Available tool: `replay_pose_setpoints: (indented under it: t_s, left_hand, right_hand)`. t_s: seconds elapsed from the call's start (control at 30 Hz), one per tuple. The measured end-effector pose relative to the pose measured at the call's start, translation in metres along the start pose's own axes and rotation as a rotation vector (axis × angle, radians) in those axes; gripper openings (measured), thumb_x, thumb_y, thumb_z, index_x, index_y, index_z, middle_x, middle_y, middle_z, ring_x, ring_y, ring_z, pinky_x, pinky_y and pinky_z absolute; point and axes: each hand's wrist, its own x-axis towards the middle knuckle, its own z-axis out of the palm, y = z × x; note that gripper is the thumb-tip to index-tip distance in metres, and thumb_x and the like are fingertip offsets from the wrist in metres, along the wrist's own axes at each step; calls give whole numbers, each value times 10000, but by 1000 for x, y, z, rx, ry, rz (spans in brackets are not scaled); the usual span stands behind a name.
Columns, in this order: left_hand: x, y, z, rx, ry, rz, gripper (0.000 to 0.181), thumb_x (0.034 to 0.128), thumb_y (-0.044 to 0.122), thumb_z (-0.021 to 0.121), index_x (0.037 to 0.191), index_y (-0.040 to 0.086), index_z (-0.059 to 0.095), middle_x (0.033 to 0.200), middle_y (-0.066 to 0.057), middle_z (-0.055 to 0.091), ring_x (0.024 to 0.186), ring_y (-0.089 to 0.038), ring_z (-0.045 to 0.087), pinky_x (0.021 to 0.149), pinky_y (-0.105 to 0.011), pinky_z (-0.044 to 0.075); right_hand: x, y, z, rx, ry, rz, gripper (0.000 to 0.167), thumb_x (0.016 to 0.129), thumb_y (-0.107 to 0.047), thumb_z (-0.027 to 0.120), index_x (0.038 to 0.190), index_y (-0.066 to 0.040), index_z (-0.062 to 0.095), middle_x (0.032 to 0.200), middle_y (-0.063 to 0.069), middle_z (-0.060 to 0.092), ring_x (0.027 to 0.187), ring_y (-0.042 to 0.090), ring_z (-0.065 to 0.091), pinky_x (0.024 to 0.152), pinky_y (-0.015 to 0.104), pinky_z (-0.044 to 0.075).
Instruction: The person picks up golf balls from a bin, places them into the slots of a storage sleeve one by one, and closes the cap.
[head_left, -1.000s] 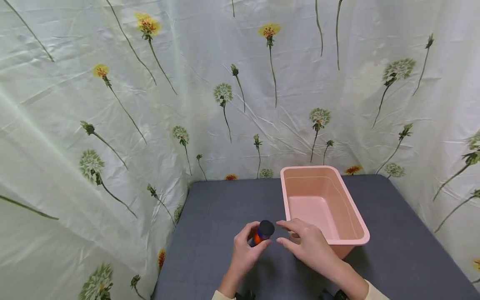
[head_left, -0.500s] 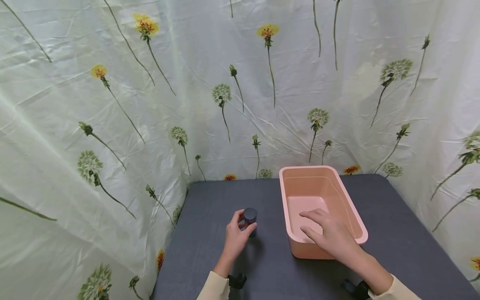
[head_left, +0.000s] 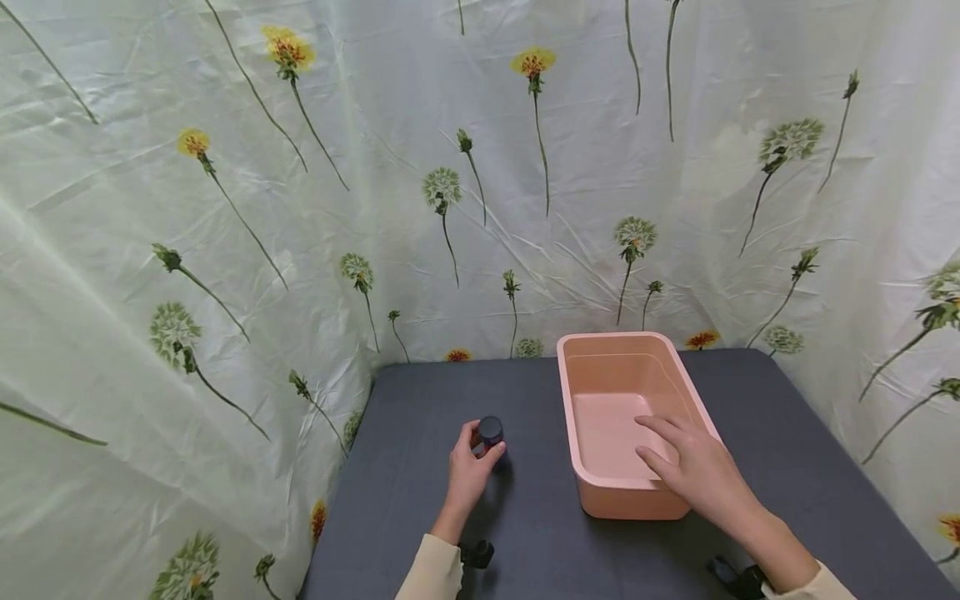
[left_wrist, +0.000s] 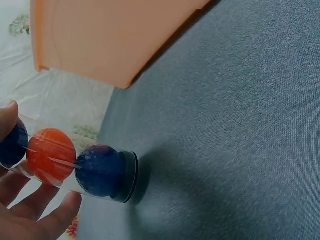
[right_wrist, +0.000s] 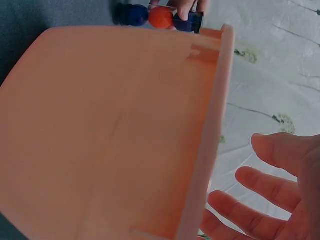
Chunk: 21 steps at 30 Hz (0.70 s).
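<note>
My left hand [head_left: 469, 472] grips a clear tube of balls [head_left: 491, 432] by its upper part, left of the pink bin. In the left wrist view the tube [left_wrist: 100, 172] shows dark blue balls with an orange ball [left_wrist: 51, 155] between them, and a black cap at its lower end. It stands roughly upright, its lower end at or just above the table; contact is hard to tell. My right hand [head_left: 701, 467] hovers over the front right rim of the pink bin [head_left: 633, 502], fingers spread and holding nothing.
A dark grey cloth [head_left: 420, 417] covers the table. Behind and to the left hangs a pale curtain [head_left: 375, 167] with a flower print. Each wrist wears a black camera mount [head_left: 477, 553].
My left hand has carried the tube left and slightly farther from me, and lowered it. My right hand has moved right, from beside the tube to above the bin's rim.
</note>
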Motion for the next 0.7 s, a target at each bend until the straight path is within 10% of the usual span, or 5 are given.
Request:
replay_pose_setpoints:
  t_s: [0.4,0.7]
  left_hand:
    - [-8,1,12,35,-71,-11,457,863,195,823,1262,160,603,1159,-27,676,1139,-259,627,876,-419,558]
    - [-5,-4,14,63,-96,-3,469,865,211,821,1279,187,604,1132,13,691,1086,-196,646,860,-381,560]
  right_hand:
    - [-4,4,1,19,-59,50,400,908,-252,765,1285,-151,675,1195,66,648,595,-82,581,633,412,495]
    - [-2,11,2,-23,-42,17,410,884,-242,788,1272,-163,684,1188,35,650,708,73,618,601,375,466]
